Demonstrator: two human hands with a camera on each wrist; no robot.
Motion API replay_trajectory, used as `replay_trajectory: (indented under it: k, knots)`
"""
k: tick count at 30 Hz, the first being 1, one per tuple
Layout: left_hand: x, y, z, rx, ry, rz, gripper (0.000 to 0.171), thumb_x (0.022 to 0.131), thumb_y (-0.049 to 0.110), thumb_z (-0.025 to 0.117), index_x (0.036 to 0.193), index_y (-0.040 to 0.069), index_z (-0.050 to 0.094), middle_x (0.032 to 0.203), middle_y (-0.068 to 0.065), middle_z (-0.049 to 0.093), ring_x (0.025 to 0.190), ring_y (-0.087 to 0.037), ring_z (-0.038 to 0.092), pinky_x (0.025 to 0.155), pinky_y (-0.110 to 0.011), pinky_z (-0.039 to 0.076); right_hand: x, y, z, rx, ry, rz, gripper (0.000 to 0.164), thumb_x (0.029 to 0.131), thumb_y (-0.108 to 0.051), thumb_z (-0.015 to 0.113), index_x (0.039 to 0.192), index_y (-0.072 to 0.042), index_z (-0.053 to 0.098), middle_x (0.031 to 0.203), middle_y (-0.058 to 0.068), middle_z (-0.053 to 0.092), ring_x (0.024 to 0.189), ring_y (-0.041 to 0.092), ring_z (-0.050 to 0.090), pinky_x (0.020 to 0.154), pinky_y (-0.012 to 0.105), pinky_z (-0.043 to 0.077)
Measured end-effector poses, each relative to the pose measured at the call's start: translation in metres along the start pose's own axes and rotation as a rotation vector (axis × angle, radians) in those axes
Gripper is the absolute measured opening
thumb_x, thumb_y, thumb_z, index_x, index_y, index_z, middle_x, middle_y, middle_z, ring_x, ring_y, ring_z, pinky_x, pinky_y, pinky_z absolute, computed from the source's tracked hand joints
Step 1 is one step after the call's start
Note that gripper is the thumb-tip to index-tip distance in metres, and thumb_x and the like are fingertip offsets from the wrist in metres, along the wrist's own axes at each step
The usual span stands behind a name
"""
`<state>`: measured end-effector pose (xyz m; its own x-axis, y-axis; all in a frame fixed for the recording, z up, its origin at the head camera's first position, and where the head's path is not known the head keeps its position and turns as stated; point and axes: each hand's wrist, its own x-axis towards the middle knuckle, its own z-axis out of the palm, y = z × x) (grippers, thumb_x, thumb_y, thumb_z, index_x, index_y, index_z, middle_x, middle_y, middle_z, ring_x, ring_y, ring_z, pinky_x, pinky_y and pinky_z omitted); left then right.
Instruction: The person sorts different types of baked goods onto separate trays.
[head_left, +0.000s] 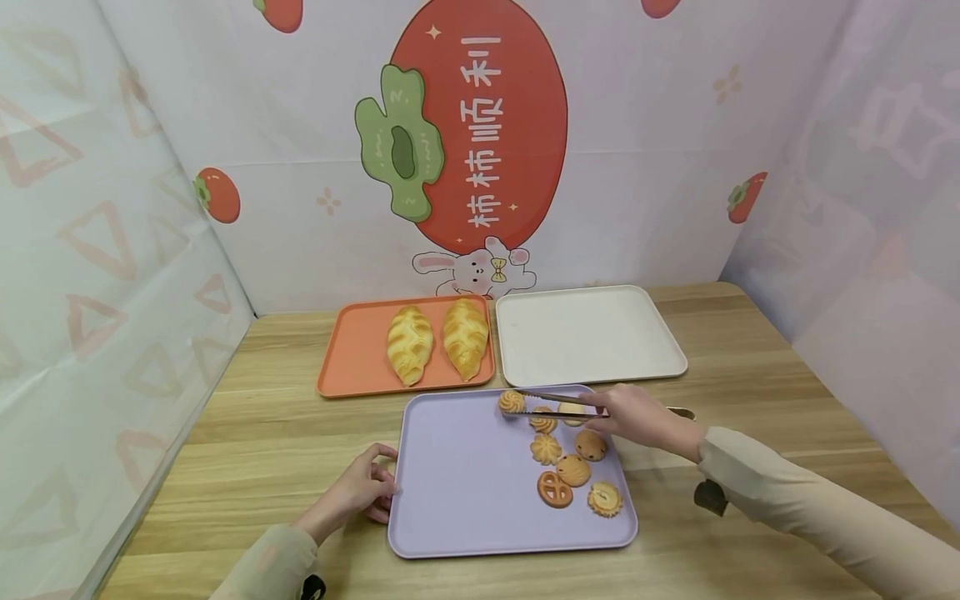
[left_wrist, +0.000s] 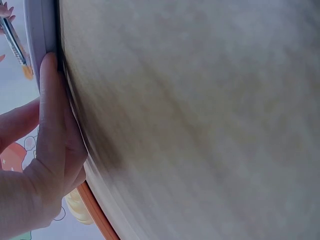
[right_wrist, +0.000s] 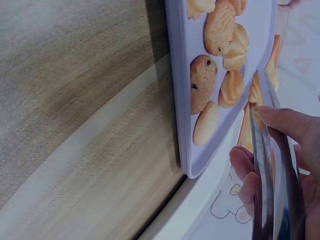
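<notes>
My right hand (head_left: 633, 414) grips metal tongs (head_left: 558, 413), which reach left over the back of the purple tray (head_left: 465, 492). At their tips is a round swirl cookie (head_left: 512, 402), seen between the two arms in the right wrist view. Beneath and around the tongs lie another swirl cookie (head_left: 543, 420), a pale oval cookie (head_left: 572, 412) and a flower-shaped cookie (head_left: 546, 449). Closer to the front are chip-dotted cookies (head_left: 590, 445), a pretzel cookie (head_left: 555, 489) and a ruffled ring cookie (head_left: 604, 499). At the tray's left edge, my left hand (head_left: 363, 486) touches the rim with extended fingers.
Behind the purple tray stands an orange tray (head_left: 352, 350) with two braided bread loaves (head_left: 410, 343) on it. A white tray (head_left: 588, 333) sits beside it at the back right. All rest on a wooden table (head_left: 247, 433), with a printed cloth (head_left: 300, 108) hanging behind.
</notes>
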<state>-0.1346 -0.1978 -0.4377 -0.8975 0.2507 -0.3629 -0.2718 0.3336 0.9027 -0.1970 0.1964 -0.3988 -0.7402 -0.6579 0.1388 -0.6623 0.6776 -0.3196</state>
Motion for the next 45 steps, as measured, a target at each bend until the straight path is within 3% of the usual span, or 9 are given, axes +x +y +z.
replay_trajectory:
  k: [6,14,20,34,45]
  knots:
    - [0.0,0.0,0.0,-0.007,-0.005,0.003,0.043,0.076,-0.011,0.049,0.115,-0.005,0.031,0.073,-0.008,0.048,0.053,-0.016,0.053,0.047,-0.038,0.053,0.0,0.003,-0.004,0.043,0.015,0.033,0.034,0.077,-0.014,0.066,0.106,0.003,0.061,0.074,-0.002,0.061,0.059,0.001,0.049,0.047,0.016,0.042]
    - [-0.001,0.001,0.001,-0.007,-0.001,-0.001,0.044,0.075,-0.01,0.049,0.115,-0.005,0.031,0.073,-0.008,0.049,0.053,-0.016,0.052,0.046,-0.037,0.053,0.006,0.011,-0.007,-0.005,0.055,0.05,0.03,0.077,-0.015,0.066,0.103,0.0,0.062,0.067,-0.005,0.056,0.055,0.002,0.044,0.046,0.017,0.039]
    - [-0.001,0.001,0.001,-0.003,0.0,0.005,0.044,0.075,-0.01,0.05,0.115,-0.005,0.031,0.073,-0.008,0.048,0.053,-0.016,0.052,0.046,-0.037,0.053,0.012,0.019,-0.01,-0.022,0.09,0.061,0.034,0.076,-0.014,0.067,0.104,0.004,0.062,0.066,-0.002,0.058,0.055,0.004,0.046,0.046,0.018,0.039]
    - [-0.001,0.0,0.0,-0.01,-0.001,0.003,0.043,0.076,-0.01,0.05,0.115,-0.005,0.031,0.073,-0.008,0.048,0.053,-0.016,0.053,0.047,-0.038,0.053,0.03,0.042,-0.013,-0.012,0.081,0.133,0.028,0.078,-0.013,0.065,0.101,0.002,0.062,0.065,-0.001,0.058,0.052,0.006,0.042,0.047,0.021,0.036]
    - [-0.001,0.0,0.0,-0.003,0.009,-0.004,0.044,0.076,-0.01,0.051,0.115,-0.005,0.032,0.073,-0.008,0.048,0.053,-0.017,0.052,0.046,-0.038,0.053,0.043,0.06,-0.012,0.025,0.082,0.21,0.038,0.079,-0.013,0.064,0.108,0.01,0.057,0.073,0.011,0.064,0.051,0.007,0.045,0.048,0.023,0.04]
